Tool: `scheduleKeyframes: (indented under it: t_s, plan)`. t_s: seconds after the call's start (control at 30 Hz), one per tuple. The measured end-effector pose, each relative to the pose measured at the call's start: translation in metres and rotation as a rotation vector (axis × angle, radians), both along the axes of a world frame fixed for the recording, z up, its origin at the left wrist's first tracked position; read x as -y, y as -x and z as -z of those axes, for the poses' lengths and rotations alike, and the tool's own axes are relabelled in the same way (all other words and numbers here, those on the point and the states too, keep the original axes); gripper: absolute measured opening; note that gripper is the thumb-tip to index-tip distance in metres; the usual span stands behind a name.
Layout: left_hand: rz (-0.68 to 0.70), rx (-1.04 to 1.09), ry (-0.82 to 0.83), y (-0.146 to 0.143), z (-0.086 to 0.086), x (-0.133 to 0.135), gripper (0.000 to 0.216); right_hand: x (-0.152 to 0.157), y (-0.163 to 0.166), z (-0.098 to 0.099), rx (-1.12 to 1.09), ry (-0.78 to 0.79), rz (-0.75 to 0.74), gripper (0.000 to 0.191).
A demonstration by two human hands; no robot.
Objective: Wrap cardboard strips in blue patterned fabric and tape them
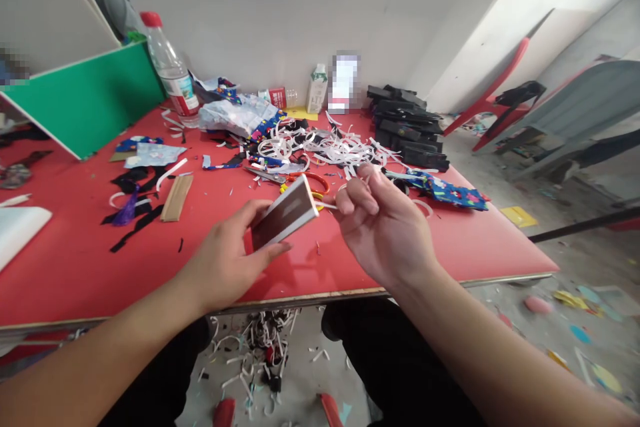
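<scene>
Forearms (135, 340) low, left hand (227, 257) half-curled round the block (285, 215) just nearside of the scissors (266, 175), right hand (387, 230) closed on a strip (326, 205): tug too hard and that might snap!

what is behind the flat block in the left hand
Behind the flat block, scissors show their blades and some orange and yellow handle; the block covers the rest, and anything else there is hidden.
</scene>
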State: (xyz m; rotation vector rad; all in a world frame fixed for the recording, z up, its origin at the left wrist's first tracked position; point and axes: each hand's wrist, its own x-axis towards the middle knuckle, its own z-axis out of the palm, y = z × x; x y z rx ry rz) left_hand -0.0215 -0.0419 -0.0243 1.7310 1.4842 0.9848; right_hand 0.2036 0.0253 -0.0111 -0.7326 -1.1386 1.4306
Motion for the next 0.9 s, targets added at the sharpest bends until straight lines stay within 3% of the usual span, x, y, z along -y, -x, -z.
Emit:
scheduleKeyframes:
  t_s: [0.1, 0.2, 0.33, 0.4, 0.47, 0.57, 0.67, 0.77, 0.83, 0.9]
  plan:
    - [0.057, 0.192, -0.023, 0.000, 0.000, 0.001, 0.039, 0.001, 0.009, 0.004, 0.035, -0.062, 0.038, 0.023]
    - [-0.029, 0.473, 0.029, -0.001, -0.003, 0.001, 0.039, -0.002, 0.011, 0.010, 0.129, -0.158, 0.047, 0.023]
    - [-0.190, 0.883, 0.006, -0.001, -0.013, -0.003, 0.034, 0.001, 0.001, 0.005, 0.753, -0.280, -0.258, 0.012]
    - [-0.256, 0.953, -0.080, 0.002, -0.018, -0.006, 0.029, 0.007, -0.008, -0.005, 1.078, -0.393, -0.350, 0.012]
    - [-0.323, 0.969, -0.142, 0.008, -0.021, -0.009, 0.030, 0.017, -0.017, -0.015, 1.248, -0.494, -0.453, 0.018]
    - [-0.355, 0.843, -0.118, 0.015, -0.019, -0.010, 0.031, 0.038, -0.021, -0.027, 1.209, -0.569, -0.702, 0.012]
    - [-0.244, 0.403, -0.033, 0.013, -0.012, -0.004, 0.037, 0.058, -0.014, -0.031, 1.109, -0.673, -0.808, 0.036]
    - [-0.178, 0.036, -0.034, 0.007, -0.006, 0.004, 0.055, 0.066, -0.006, -0.034, 1.055, -0.637, -0.892, 0.054]
    - [-0.158, -0.118, -0.068, 0.006, -0.004, 0.006, 0.059, 0.063, -0.003, -0.037, 0.927, -0.552, -0.841, 0.047]
    - [-0.087, -0.279, -0.162, 0.007, -0.004, 0.007, 0.054, 0.055, 0.000, -0.039, 0.769, -0.520, -0.560, 0.023]
